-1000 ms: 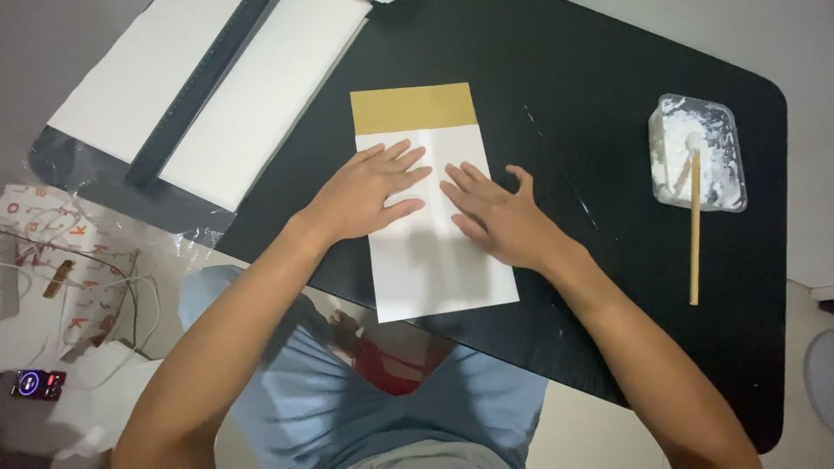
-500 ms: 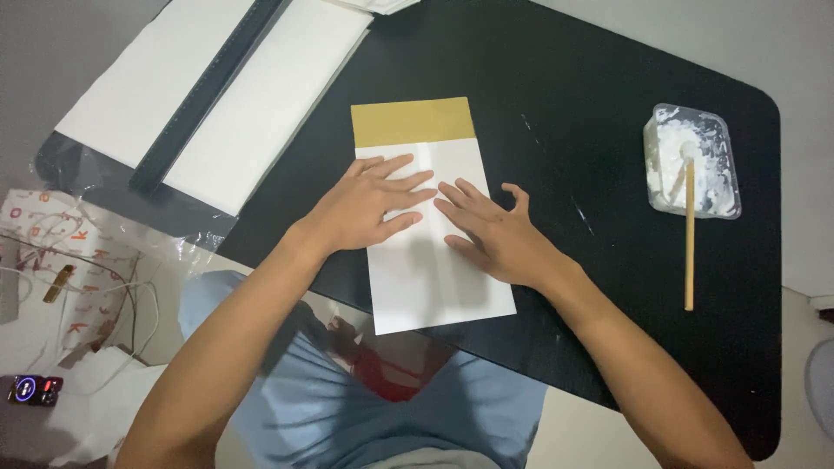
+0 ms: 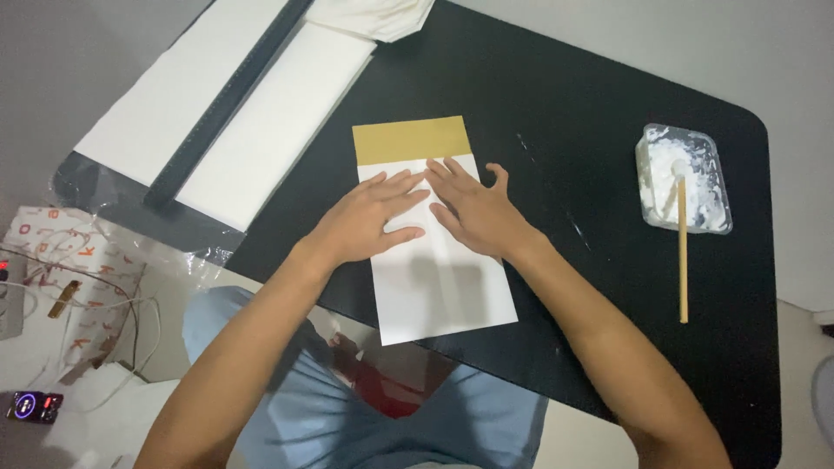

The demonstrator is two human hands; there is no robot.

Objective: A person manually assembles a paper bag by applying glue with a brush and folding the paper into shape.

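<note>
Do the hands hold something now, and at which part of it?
Nothing is gripped. Both the left hand and the right hand lie flat, palms down, pressing the upper middle of the white folded paper on the black table.

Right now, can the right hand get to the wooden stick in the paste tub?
Probably yes: the right hand lies flat on the folded paper, and only bare black table separates it from the wooden stick.

Hands (image 3: 426,213) hide mid white sheet (image 3: 443,287); table's (image 3: 608,104) rt edge cut off.
</note>
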